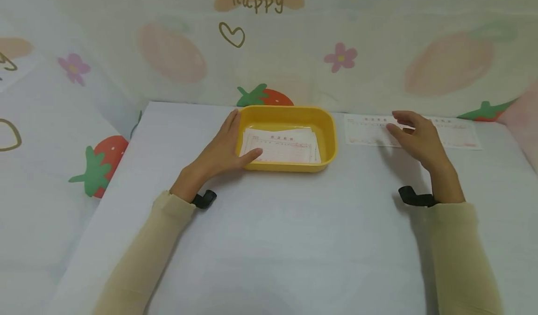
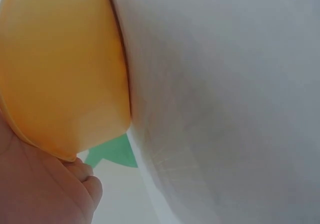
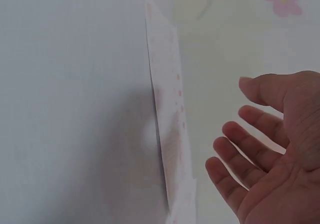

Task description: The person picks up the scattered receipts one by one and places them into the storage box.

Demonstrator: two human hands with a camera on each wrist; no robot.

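A yellow plastic tray [image 1: 332, 142] holds several white paper slips [image 1: 279, 147] with red print. At its left end is my left hand [image 1: 222, 146], the fingers lying straight along the outer side and the thumb reaching over the front rim. In the left wrist view the hand touches the rim of the tray [image 2: 60, 69]. To the right, two printed slips [image 1: 456, 132] lie end to end on the white table. Over them hovers my right hand [image 1: 420, 139], fingers loosely bent and apart, holding nothing. In the right wrist view it shows beside a slip [image 3: 167, 84].
The white-covered table [image 1: 294, 240] ends at the back against a cloth backdrop [image 1: 273, 58] with strawberries, flowers and the word "happy". Each wrist carries a small black camera mount [image 1: 205, 199]. More patterned cloth [image 1: 50, 118] hangs at the left.
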